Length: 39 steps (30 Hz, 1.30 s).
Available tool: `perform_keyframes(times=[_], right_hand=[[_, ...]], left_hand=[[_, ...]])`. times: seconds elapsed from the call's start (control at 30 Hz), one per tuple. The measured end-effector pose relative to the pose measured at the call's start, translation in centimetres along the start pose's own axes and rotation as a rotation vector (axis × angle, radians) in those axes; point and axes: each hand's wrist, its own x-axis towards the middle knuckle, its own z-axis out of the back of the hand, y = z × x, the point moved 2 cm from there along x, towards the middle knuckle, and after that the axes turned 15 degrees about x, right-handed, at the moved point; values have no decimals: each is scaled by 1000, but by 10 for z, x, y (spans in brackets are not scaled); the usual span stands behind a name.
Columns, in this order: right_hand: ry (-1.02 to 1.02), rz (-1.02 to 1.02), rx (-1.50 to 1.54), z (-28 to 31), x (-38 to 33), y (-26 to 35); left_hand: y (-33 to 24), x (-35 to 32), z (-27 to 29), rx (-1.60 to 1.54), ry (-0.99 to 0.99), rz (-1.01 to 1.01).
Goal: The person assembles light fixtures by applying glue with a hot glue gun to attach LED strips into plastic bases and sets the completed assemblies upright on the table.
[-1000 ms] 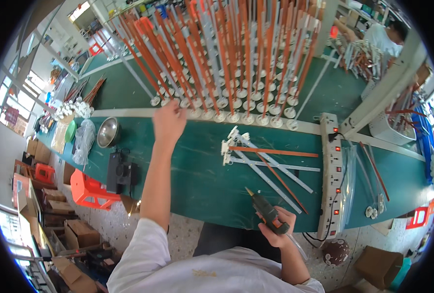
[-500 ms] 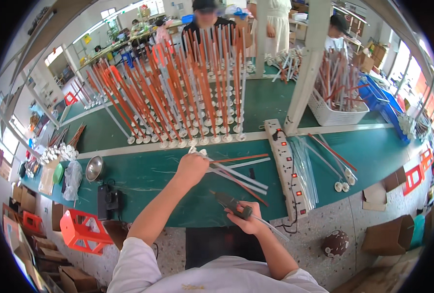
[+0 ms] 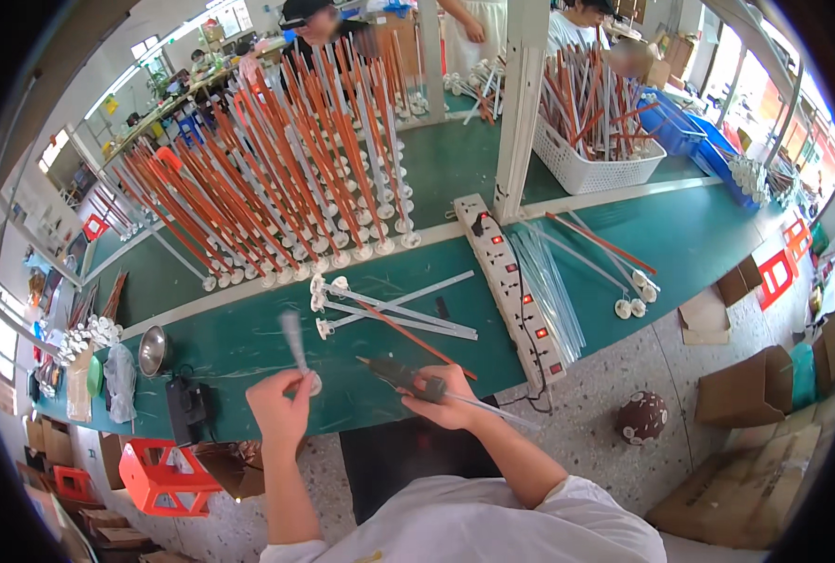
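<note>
Item: my left hand [image 3: 281, 408], closed in a narrow pinch on a pale stick [image 3: 293, 340], blurred along its upper part, with a white round base [image 3: 315, 383] showing beside the thumb. Item: my right hand [image 3: 444, 399], wrapped around a dark glue gun [image 3: 394, 373], nozzle aimed leftward; whether a finger presses the trigger, I cannot tell. Handling notes, in my judgement: pinch firm but light, base turned toward the nozzle, hot tip well clear of thumb and fingertips, both wrists steady, gun moved in short, slow strokes. Position: the stick rises from my left fingertips, away from my body; its base sits left of the nozzle, near but apart from it; the gun lies within my right palm. Surroundings: green counter [image 3: 239, 361] under both hands; beyond them, loose pale strips [image 3: 408, 316] with white ends, lying crossed, and one brown stick [image 3: 417, 340] among them; to the right, a white power strip [image 3: 511, 286]; farther back, rows of brown and pale rods [image 3: 276, 178], upright on white round feet.
</note>
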Motion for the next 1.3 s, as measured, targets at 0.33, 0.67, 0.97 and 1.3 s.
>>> perform_keyframes(times=[0.33, 0.67, 0.97, 1.3], right_hand=[[12, -64, -12, 1, -2, -2], [-58, 29, -179, -26, -25, 18], [-106, 71, -271, -37, -40, 23], [-45, 44, -312, -58, -42, 11]], left_hand=[[3, -35, -45, -266, -73, 24], [-1, -49, -34, -65, -45, -113], [-5, -39, -35, 54, -19, -93], [8, -50, -47, -130, -31, -8]])
